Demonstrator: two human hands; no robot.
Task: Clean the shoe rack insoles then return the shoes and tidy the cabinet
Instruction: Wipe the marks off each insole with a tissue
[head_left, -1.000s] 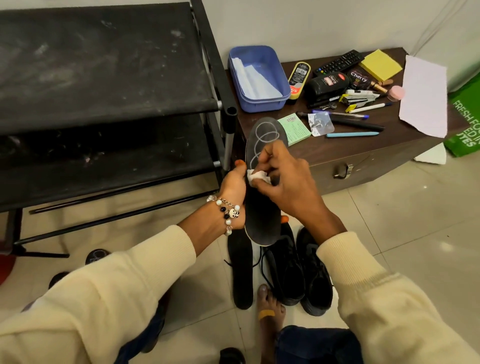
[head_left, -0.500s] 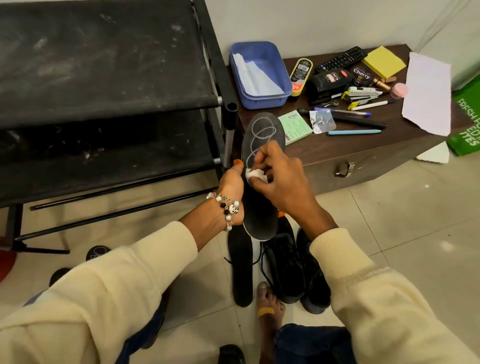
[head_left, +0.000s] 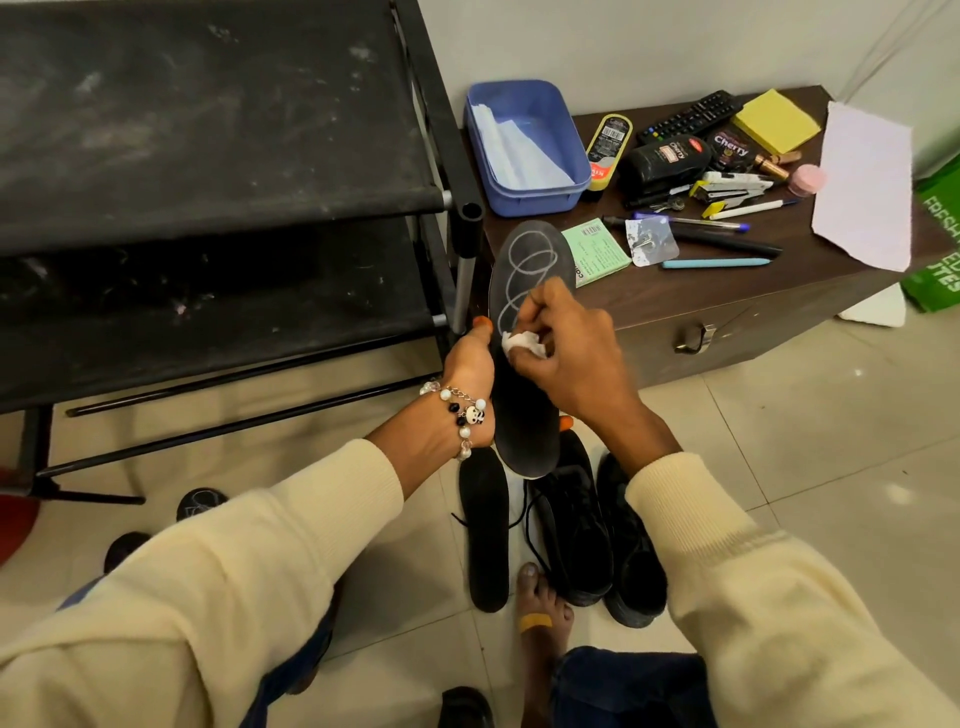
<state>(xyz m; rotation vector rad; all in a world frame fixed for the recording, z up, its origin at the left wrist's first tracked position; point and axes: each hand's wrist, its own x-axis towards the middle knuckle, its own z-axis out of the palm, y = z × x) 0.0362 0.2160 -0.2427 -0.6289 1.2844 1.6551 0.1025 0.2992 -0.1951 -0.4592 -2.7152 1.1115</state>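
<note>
Item: insole (head_left: 524, 415), held upright over shoes (head_left: 597, 525), in front of tabletop (head_left: 727, 291). L hand (head_left: 467, 364) clamped on its edge; R hand (head_left: 561, 343) pinches tissue wad (head_left: 522, 344), pressed mid-insole. Vs 1 s ago: wad barely shifted; chalk loops remain, wiping judged unfinished.

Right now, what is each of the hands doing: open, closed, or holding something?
Left hand: grips the black insole by its edge.
Right hand: pinches a white tissue wad against the insole.

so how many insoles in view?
2. One insole held upright in the left hand, wiped by the right hand; a second insole lies on the floor beside the shoes.
</note>
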